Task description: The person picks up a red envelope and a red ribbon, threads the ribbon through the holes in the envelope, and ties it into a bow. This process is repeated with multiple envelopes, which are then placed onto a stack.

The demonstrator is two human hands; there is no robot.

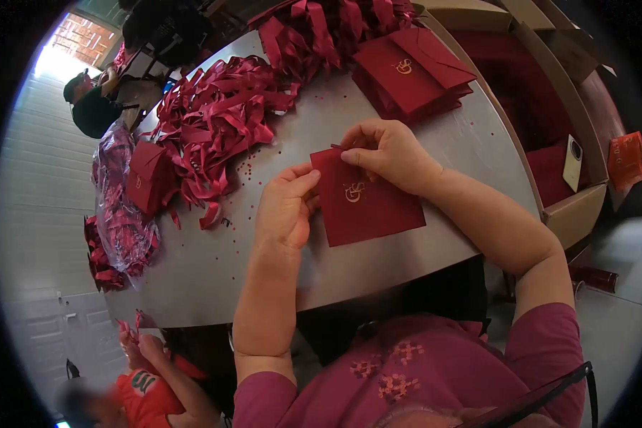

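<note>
A flat dark red paper gift bag [369,203] with a gold emblem is held over the metal table, its upper edge tilted away from me. My left hand [287,203] is closed on its left edge, thumb on the front and fingers behind. At the top edge my right hand [389,153] pinches a short dark red ribbon [337,147] between thumb and forefinger. The ribbon's lower part is hidden by the bag and fingers.
A stack of matching bags [414,75] lies at the back right. Tangled red ribbons [221,114] pile up on the left, beside a clear plastic bag [118,203]. Right of the table [321,278] is a cardboard box [578,210] with a phone [572,164]. Another person [150,392] sits at lower left.
</note>
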